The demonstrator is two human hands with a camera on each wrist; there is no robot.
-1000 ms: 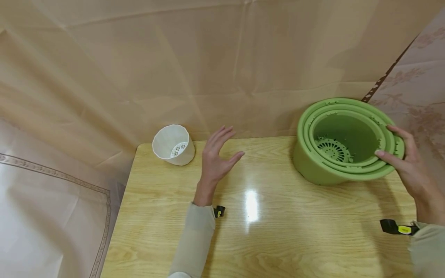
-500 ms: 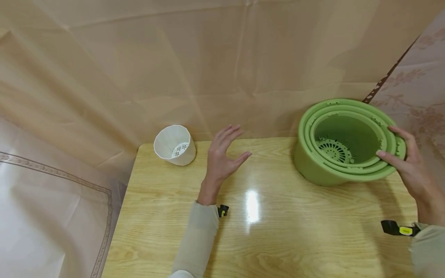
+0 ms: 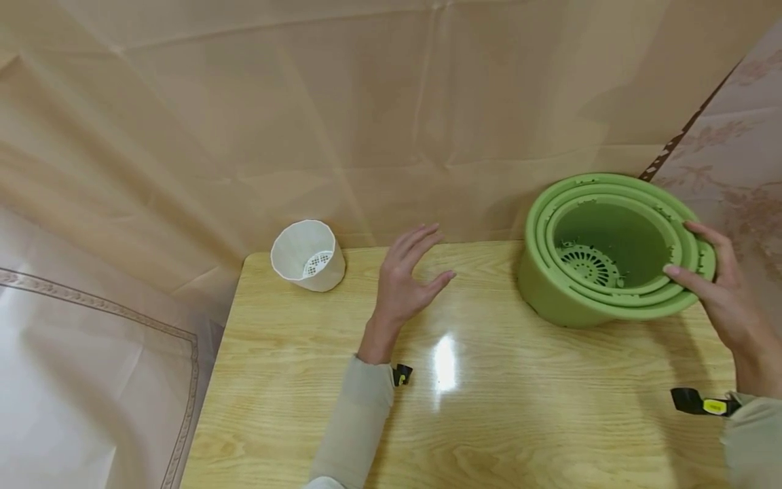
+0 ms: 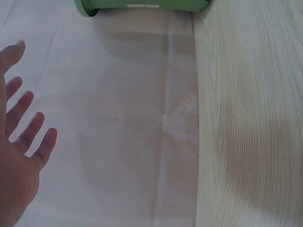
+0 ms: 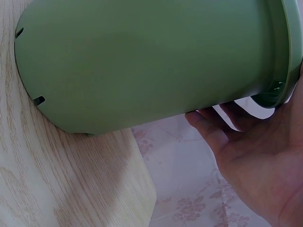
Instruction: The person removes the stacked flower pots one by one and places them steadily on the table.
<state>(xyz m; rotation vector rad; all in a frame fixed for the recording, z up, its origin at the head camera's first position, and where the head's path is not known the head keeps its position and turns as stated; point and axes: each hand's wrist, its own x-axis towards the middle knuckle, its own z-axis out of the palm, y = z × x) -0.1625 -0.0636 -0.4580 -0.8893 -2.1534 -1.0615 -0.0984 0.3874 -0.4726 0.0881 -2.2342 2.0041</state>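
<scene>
A stack of nested green flowerpots (image 3: 556, 292) stands at the right rear of the table, slotted base showing inside the innermost one. My right hand (image 3: 723, 292) grips the stack's rim at the right, thumb over the top edge and fingers around the outside. The right wrist view shows the outer pot's side wall (image 5: 151, 61) close up, with the fingers under the rim. My left hand (image 3: 406, 282) hovers over the middle of the table, fingers spread and thumb apart, holding nothing. To its left sits a small white flowerpot (image 3: 324, 275) with a perforated bottom.
The wooden table (image 3: 501, 414) ends at the back against a hanging beige cloth (image 3: 391, 122). Pale patterned cloth (image 3: 745, 170) hangs beyond its right side, and more pale cloth (image 3: 79, 380) lies past the left edge.
My left hand has drifted right, away from the white flowerpot and toward the green stack. The right hand keeps its grip on the rim, and the pots have hardly moved.
</scene>
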